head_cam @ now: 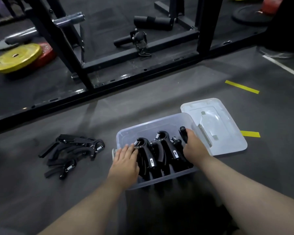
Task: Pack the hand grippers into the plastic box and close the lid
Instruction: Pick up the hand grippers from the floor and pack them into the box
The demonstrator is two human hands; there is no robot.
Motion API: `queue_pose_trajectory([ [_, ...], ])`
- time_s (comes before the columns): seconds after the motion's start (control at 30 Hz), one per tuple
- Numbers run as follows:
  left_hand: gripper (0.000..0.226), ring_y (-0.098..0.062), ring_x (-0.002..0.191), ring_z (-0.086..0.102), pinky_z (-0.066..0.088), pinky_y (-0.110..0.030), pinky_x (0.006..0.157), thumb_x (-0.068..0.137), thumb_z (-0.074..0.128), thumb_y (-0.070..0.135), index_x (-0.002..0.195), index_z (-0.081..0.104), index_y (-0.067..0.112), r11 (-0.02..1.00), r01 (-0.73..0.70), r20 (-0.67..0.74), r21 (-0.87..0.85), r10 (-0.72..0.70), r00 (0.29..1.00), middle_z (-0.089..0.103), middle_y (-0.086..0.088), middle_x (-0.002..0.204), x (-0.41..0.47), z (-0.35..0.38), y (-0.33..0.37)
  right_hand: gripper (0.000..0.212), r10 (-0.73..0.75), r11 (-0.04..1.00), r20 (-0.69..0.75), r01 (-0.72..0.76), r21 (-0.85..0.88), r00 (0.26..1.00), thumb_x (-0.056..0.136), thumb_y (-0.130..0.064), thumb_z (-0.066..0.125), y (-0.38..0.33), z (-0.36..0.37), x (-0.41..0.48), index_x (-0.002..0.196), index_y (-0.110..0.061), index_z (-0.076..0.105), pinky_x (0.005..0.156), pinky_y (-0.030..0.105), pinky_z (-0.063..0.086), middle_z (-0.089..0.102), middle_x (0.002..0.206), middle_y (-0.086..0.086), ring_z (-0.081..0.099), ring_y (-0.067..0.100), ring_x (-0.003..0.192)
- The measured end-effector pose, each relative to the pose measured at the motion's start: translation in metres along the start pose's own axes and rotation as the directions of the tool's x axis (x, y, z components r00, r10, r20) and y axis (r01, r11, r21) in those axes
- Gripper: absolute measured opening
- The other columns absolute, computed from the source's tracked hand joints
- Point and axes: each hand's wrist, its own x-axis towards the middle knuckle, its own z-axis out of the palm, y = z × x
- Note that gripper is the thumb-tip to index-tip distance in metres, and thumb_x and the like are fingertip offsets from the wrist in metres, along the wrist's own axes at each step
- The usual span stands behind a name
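Three grippers (153, 155) stand in the box (159, 181), spring heads up and away from me, handles slanting down toward its near wall. My right hand (193, 146) curls round a fourth gripper (183, 134) at the box's right wall. My left hand (126, 160) rests flat-fingered on the leftmost. One lid (227, 133) lies right of the box, and a tangled pile (71, 150) of about three lies to its left.

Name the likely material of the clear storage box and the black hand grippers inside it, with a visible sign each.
Clear storage box: likely translucent plastic; contents show through. Black hand grippers: probably glossy moulded plastic, given highlights; springs look metallic.
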Motion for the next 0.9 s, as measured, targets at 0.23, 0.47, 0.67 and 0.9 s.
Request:
queue_pose_trajectory([
  [0.23, 0.056, -0.028, 0.132, 0.048, 0.023, -0.047, 0.113, 0.081, 0.04, 0.031, 0.127, 0.062, 0.008, 0.996, -0.044, -0.033, 0.08, 0.047, 0.998, 0.056, -0.008, 0.139, -0.005, 0.005, 0.0, 0.047, 0.112, 0.979, 0.135, -0.085, -0.187, 0.984, 0.09, -0.005, 0.037, 0.007, 0.007, 0.01, 0.136, -0.015, 0.039, 0.095, 0.038, 0.043, 0.061, 0.118, 0.01, 0.057, 0.034, 0.112],
  [0.47, 0.056, -0.025, 0.133, 0.046, 0.019, -0.044, 0.117, 0.081, 0.041, 0.032, 0.128, 0.062, 0.01, 0.999, -0.021, -0.093, 0.047, 0.025, 0.995, 0.056, -0.006, 0.139, -0.005, 0.006, 0.002, 0.034, 0.251, 0.962, 0.313, -0.202, -0.181, 0.916, 0.099, -0.009, 0.039, -0.015, -0.013, 0.026, 0.132, -0.004, 0.043, 0.1, 0.034, 0.04, 0.056, 0.128, 0.016, 0.053, 0.033, 0.119],
  [0.67, 0.054, -0.023, 0.132, 0.047, 0.022, -0.044, 0.116, 0.081, 0.041, 0.03, 0.127, 0.063, 0.011, 0.999, -0.002, -0.115, 0.034, 0.006, 0.993, 0.056, -0.005, 0.138, -0.005, 0.007, 0.002, 0.046, 0.255, 0.965, 0.151, -0.261, 0.021, 0.955, 0.09, -0.002, 0.039, -0.003, 0.004, 0.023, 0.133, -0.015, 0.047, 0.101, 0.037, 0.043, 0.06, 0.125, 0.012, 0.055, 0.03, 0.112],
  [0.9, 0.053, -0.023, 0.131, 0.048, 0.019, -0.042, 0.117, 0.08, 0.041, 0.029, 0.125, 0.064, 0.011, 1.0, -0.003, -0.149, 0.007, 0.004, 0.989, 0.058, -0.004, 0.136, -0.006, 0.007, 0.003, 0.048, 0.285, 0.934, 0.167, -0.313, 0.172, 0.944, 0.092, 0.002, 0.04, 0.001, 0.002, 0.026, 0.137, -0.015, 0.047, 0.094, 0.036, 0.047, 0.058, 0.128, 0.012, 0.053, 0.026, 0.105],
])
